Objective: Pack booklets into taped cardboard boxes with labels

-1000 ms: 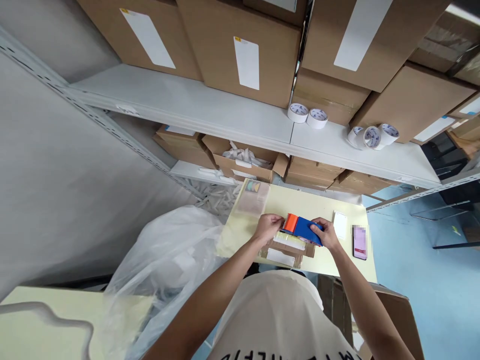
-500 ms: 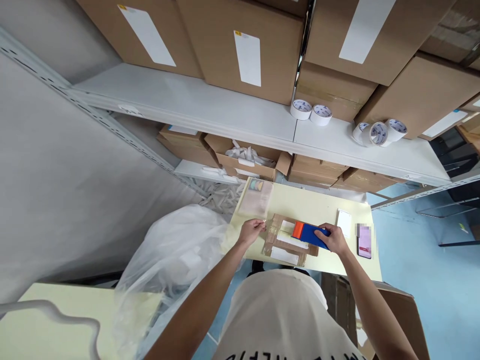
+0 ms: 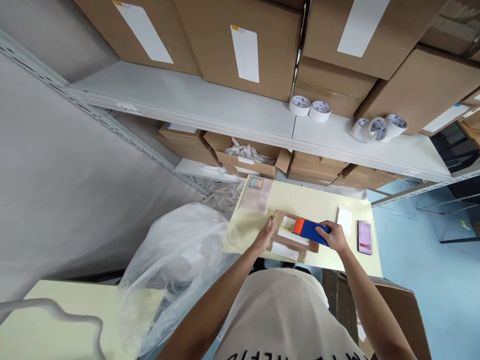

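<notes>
Two flat cardboard boxes with white labels lie side by side on the pale yellow table [image 3: 300,195]. My left hand [image 3: 265,235] is closed at the left edge of the farther cardboard box [image 3: 277,216], fingers together against its side. The nearer box [image 3: 285,251] sits just toward my body. My right hand [image 3: 335,236] grips the blue end of a flat blue tool with an orange tip [image 3: 315,232]. Its orange end rests over the farther box's label, pointing left. Whether the tip touches the box I cannot tell.
A phone [image 3: 364,237] and a white card-like item [image 3: 344,220] lie at the table's right. A pinkish packet [image 3: 256,195] is at the far left corner. Tape rolls [image 3: 320,111] stand on the shelf [image 3: 225,102] ahead. Clear plastic sheeting [image 3: 176,250] bulges at left.
My left hand has moved right, from a pinch beside the boxes to the farther box's left edge. My right hand and the blue tool have hardly moved.
</notes>
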A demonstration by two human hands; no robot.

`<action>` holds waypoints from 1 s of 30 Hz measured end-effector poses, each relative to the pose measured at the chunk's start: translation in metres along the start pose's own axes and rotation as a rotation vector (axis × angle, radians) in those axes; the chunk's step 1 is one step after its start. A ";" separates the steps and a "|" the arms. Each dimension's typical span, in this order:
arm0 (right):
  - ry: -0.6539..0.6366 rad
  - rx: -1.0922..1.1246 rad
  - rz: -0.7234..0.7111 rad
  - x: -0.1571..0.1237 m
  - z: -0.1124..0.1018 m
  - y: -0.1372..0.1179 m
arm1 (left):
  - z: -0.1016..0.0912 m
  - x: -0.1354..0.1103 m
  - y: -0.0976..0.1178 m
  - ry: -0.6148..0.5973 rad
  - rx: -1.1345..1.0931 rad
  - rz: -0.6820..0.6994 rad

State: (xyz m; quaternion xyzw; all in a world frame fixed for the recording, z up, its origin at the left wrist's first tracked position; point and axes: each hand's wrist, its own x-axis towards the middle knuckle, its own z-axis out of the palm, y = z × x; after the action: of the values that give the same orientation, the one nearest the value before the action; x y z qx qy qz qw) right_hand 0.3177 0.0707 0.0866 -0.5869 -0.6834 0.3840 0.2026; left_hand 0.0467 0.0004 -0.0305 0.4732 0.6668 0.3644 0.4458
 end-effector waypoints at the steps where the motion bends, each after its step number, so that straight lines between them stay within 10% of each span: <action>1: -0.005 0.001 0.001 0.001 -0.001 0.001 | -0.002 -0.001 0.007 -0.050 0.110 0.039; 7: -0.062 -0.040 -0.039 0.007 -0.006 -0.001 | -0.013 0.018 0.059 -0.283 0.807 0.484; 14: -0.137 -0.134 -0.090 0.005 -0.024 -0.002 | -0.011 0.028 0.069 -0.302 0.931 0.458; 21: -0.122 -0.170 -0.028 0.000 -0.082 0.063 | -0.011 0.030 0.065 -0.275 0.943 0.441; 30: -0.227 -0.178 -0.101 0.020 -0.073 0.091 | 0.081 0.014 0.078 -0.412 0.999 0.529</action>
State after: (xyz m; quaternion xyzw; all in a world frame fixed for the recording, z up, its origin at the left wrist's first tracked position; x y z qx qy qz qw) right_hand 0.4252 0.1124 0.0590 -0.5203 -0.7619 0.3751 0.0901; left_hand 0.1445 0.0415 0.0097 0.8360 0.5170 0.0063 0.1837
